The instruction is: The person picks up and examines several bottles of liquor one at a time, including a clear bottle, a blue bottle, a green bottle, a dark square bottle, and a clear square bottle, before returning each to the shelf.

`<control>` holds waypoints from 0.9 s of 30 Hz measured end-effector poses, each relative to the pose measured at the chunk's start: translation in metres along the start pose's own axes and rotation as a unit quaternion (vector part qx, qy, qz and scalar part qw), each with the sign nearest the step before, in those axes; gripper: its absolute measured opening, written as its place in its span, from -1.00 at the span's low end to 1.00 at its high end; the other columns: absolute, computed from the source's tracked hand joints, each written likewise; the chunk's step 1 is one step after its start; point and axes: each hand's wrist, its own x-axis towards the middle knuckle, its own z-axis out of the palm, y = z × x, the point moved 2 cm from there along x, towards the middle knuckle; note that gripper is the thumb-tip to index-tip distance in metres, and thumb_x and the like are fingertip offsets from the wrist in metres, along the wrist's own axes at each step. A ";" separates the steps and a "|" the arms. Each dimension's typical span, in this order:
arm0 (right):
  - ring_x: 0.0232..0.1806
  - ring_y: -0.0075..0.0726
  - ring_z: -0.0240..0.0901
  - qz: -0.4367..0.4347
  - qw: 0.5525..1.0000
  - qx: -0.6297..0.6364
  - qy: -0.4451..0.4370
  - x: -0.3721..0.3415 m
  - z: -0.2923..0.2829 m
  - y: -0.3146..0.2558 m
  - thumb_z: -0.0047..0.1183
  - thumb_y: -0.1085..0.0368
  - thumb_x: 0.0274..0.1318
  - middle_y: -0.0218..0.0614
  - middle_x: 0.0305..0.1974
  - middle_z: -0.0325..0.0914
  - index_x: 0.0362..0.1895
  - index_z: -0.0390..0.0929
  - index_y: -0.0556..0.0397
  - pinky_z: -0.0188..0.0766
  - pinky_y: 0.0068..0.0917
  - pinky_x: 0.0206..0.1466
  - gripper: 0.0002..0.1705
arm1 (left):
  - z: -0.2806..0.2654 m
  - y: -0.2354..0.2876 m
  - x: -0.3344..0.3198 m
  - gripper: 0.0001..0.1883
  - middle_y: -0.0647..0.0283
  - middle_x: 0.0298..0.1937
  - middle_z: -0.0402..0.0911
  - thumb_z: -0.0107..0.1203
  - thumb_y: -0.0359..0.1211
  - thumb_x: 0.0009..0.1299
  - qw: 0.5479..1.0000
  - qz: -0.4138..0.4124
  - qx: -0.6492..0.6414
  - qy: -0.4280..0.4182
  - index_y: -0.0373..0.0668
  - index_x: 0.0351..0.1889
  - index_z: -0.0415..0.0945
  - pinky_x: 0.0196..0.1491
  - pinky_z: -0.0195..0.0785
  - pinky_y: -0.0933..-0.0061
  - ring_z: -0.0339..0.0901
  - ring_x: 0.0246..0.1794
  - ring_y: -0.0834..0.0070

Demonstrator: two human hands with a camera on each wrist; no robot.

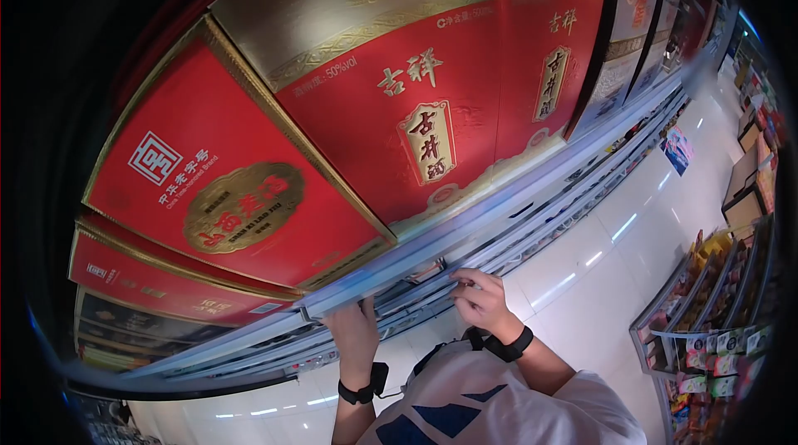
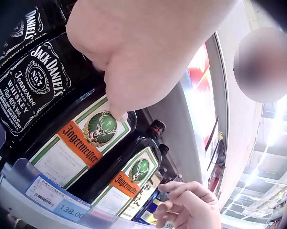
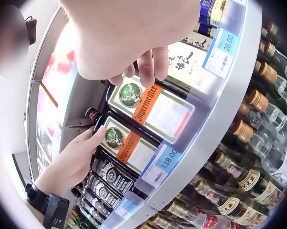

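Note:
My left hand reaches under the shelf of red boxes. In the left wrist view its thumb presses the label of a Jägermeister bottle, a dark bottle with a green, white and orange label. My left hand grips that bottle's shoulder in the right wrist view, its other fingers largely hidden. My right hand, fingers loosely bent, holds nothing and hovers before the row. From the right wrist, its fingers overlap the top of a second Jägermeister bottle.
Jack Daniel's bottles stand beside the gripped bottle. A price tag reading 138.00 lines the shelf edge. Red liquor boxes fill the shelf above. Clear bottles stand on a lower shelf. Across the aisle is a snack rack.

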 end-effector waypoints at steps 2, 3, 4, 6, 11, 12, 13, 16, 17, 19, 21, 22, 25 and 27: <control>-0.45 -0.29 0.60 0.010 1.000 -0.003 0.000 0.000 -0.006 0.004 0.18 0.52 -0.21 -0.24 -0.14 0.70 -0.45 0.69 0.08 0.57 -0.40 -0.37 -0.86 | -0.001 0.003 0.000 -0.63 -0.17 0.12 0.61 0.18 -0.25 0.51 1.000 -0.013 0.000 -0.004 -0.25 0.18 0.56 0.21 0.12 -0.21 0.46 0.17 -0.23; -0.45 -0.28 0.60 0.020 1.000 -0.005 -0.001 0.000 -0.007 0.005 0.18 0.52 -0.21 -0.24 -0.15 0.69 -0.44 0.69 0.08 0.57 -0.40 -0.36 -0.85 | -0.002 0.005 0.001 -0.63 -0.17 0.12 0.61 0.18 -0.25 0.51 1.000 -0.012 0.000 -0.004 -0.25 0.18 0.56 0.21 0.12 -0.21 0.46 0.17 -0.23; -0.45 -0.28 0.60 0.021 1.000 -0.005 -0.001 0.001 -0.009 0.005 0.18 0.52 -0.21 -0.24 -0.15 0.69 -0.44 0.69 0.08 0.57 -0.40 -0.36 -0.85 | -0.004 0.009 0.002 -0.60 -0.16 0.14 0.60 0.21 -0.23 0.50 1.000 0.013 0.001 0.027 -0.25 0.19 0.55 0.24 0.09 -0.21 0.45 0.20 -0.22; -0.45 -0.28 0.60 0.038 0.999 -0.011 0.010 0.004 -0.013 0.004 0.16 0.53 -0.21 -0.22 -0.15 0.69 -0.42 0.69 0.10 0.56 -0.42 -0.36 -0.83 | -0.005 0.013 0.004 -0.57 -0.15 0.16 0.60 0.23 -0.20 0.48 0.998 0.038 0.002 0.058 -0.24 0.21 0.55 0.28 0.06 -0.22 0.44 0.23 -0.21; -0.43 -0.15 0.58 0.071 0.996 -0.008 0.044 0.000 -0.018 0.010 0.07 0.58 -0.20 -0.19 -0.17 0.68 -0.45 0.66 0.12 0.55 -0.35 -0.33 -0.82 | -0.002 0.019 0.006 -0.43 -0.15 0.24 0.56 0.34 -0.12 0.40 0.998 0.007 -0.004 0.061 -0.23 0.27 0.52 0.38 -0.09 -0.22 0.37 0.34 -0.18; -0.43 -0.10 0.57 0.058 0.996 -0.014 0.068 -0.002 -0.018 0.014 0.04 0.60 -0.22 -0.17 -0.19 0.68 -0.48 0.64 0.13 0.55 -0.32 -0.32 -0.82 | 0.002 0.019 0.007 -0.43 -0.15 0.24 0.56 0.34 -0.12 0.40 0.998 0.007 -0.004 0.060 -0.23 0.27 0.52 0.38 -0.09 -0.22 0.37 0.34 -0.18; -0.43 -0.10 0.57 0.058 0.996 -0.014 0.069 -0.003 -0.019 0.018 0.04 0.60 -0.22 -0.17 -0.19 0.68 -0.48 0.64 0.13 0.55 -0.32 -0.32 -0.82 | 0.007 0.017 0.008 -0.38 -0.13 0.25 0.56 0.36 -0.08 0.38 0.996 0.010 0.003 0.085 -0.24 0.28 0.50 0.40 -0.19 -0.24 0.35 0.38 -0.14; -0.48 -0.03 0.51 0.028 0.994 -0.003 0.102 -0.007 -0.024 0.025 -0.02 0.61 -0.26 -0.18 -0.38 0.61 -0.59 0.54 0.16 0.46 -0.27 -0.38 -0.86 | 0.024 0.012 0.012 -0.33 -0.09 0.25 0.57 0.40 -0.06 0.33 0.991 0.011 0.013 0.132 -0.22 0.30 0.49 0.39 -0.28 -0.25 0.33 0.41 -0.09; -0.52 -0.08 0.47 0.064 0.993 0.007 0.098 -0.011 -0.026 0.028 -0.06 0.61 -0.26 -0.19 -0.49 0.53 -0.64 0.49 0.16 0.40 -0.31 -0.42 -0.87 | 0.027 0.011 0.012 -0.32 -0.08 0.25 0.57 0.42 -0.07 0.30 0.988 0.008 0.017 0.155 -0.20 0.30 0.50 0.37 -0.25 -0.25 0.33 0.41 -0.08; -0.55 -0.13 0.44 0.101 0.990 0.016 0.096 -0.019 -0.030 0.032 -0.09 0.61 -0.26 -0.20 -0.59 0.46 -0.69 0.44 0.17 0.33 -0.34 -0.45 -0.87 | 0.031 0.014 0.012 -0.33 -0.06 0.26 0.57 0.42 -0.09 0.29 0.986 0.007 0.009 0.166 -0.18 0.30 0.50 0.36 -0.24 -0.24 0.33 0.40 -0.07; -0.62 -0.14 0.36 0.131 0.987 0.026 0.088 -0.024 -0.030 0.040 -0.13 0.60 -0.25 -0.21 -0.65 0.35 -0.71 0.41 0.15 0.22 -0.32 -0.50 -0.85 | 0.031 0.017 0.017 -0.34 -0.05 0.27 0.56 0.42 -0.10 0.28 0.984 0.011 0.001 0.178 -0.16 0.30 0.51 0.36 -0.24 -0.22 0.34 0.40 -0.07; -0.62 -0.14 0.36 0.132 0.987 0.025 0.093 -0.026 -0.031 0.044 -0.13 0.60 -0.25 -0.21 -0.65 0.35 -0.71 0.41 0.15 0.22 -0.32 -0.50 -0.85 | 0.030 0.019 0.017 -0.35 -0.04 0.28 0.56 0.41 -0.11 0.29 0.985 0.009 -0.001 0.171 -0.16 0.29 0.52 0.37 -0.25 -0.22 0.33 0.41 -0.06; -0.58 -0.05 0.38 0.146 0.985 0.057 0.072 -0.028 -0.035 0.052 -0.10 0.62 -0.27 -0.17 -0.62 0.33 -0.66 0.42 0.18 0.28 -0.28 -0.49 -0.88 | 0.033 0.016 0.016 -0.39 -0.03 0.29 0.56 0.38 -0.12 0.32 0.984 0.023 -0.027 0.172 -0.17 0.28 0.54 0.40 -0.29 -0.23 0.31 0.43 -0.05; -0.57 -0.03 0.38 0.150 0.984 0.073 0.057 -0.025 -0.033 0.054 -0.08 0.62 -0.19 -0.17 -0.60 0.35 -0.59 0.49 0.17 0.30 -0.29 -0.48 -0.86 | 0.037 0.012 0.015 -0.42 -0.02 0.28 0.57 0.35 -0.13 0.34 0.982 0.037 -0.050 0.181 -0.17 0.27 0.55 0.42 -0.32 -0.24 0.29 0.44 -0.04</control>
